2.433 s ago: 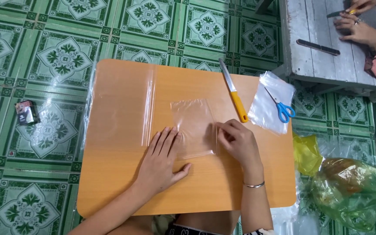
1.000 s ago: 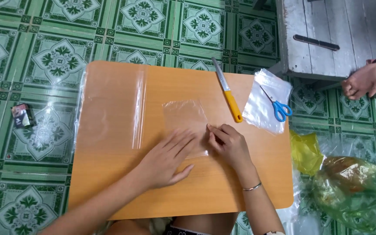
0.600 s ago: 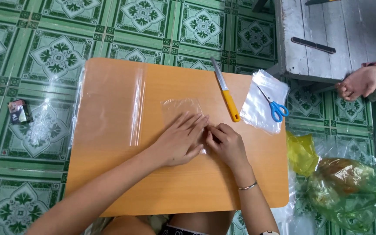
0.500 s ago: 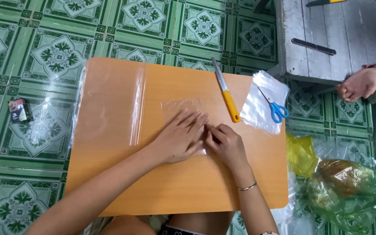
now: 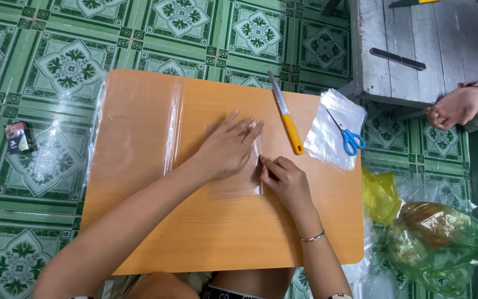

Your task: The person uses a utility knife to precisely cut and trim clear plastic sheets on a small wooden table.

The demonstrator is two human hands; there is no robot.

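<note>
Pinched between thumb and fingertips of the right hand point(image 5: 286, 182) is the right edge of a small clear plastic bag point(image 5: 233, 185); the left hand point(image 5: 228, 147) lies open and flat on top of that bag, fingers spread. Orange table point(image 5: 222, 232) carries the bag at its centre. Large clear plastic sheet point(image 5: 134, 127) covers its left part. Stack of clear bags point(image 5: 333, 124) sits at the right edge, blue-handled scissors point(image 5: 349, 137) on it. Yellow-handled knife point(image 5: 287, 120) lies just beside.

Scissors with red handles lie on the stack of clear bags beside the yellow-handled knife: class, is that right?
Not quite. The head view shows the scissors have blue handles, not red. They do lie on the stack of clear bags, beside the yellow-handled knife.
</note>
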